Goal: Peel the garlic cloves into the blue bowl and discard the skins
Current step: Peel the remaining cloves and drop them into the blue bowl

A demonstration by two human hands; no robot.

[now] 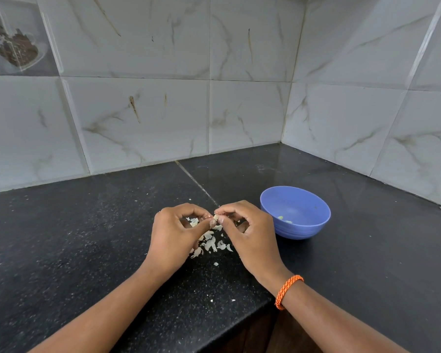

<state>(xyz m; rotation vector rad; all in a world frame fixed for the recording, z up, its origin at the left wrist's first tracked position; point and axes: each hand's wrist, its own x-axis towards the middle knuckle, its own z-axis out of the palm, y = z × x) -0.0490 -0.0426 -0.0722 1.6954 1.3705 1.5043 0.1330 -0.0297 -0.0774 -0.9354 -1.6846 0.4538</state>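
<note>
Garlic clove (215,217): small, pale, pinched between the fingertips of the left hand (173,235) and right hand (247,235), above the black speckled counter (87,250). Garlic skins (210,244): loose white flakes on the counter beneath the hands. Blue bowl (295,212): just right of the right hand, holding a few peeled cloves (284,219). Orange braided wristband (288,291): right wrist. No legible writing.

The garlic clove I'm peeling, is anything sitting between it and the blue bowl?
Nothing visible does. Both hands, left hand and right hand, pinch the garlic clove above the skins, and the blue bowl sits just right of the right hand on bare counter.
</note>
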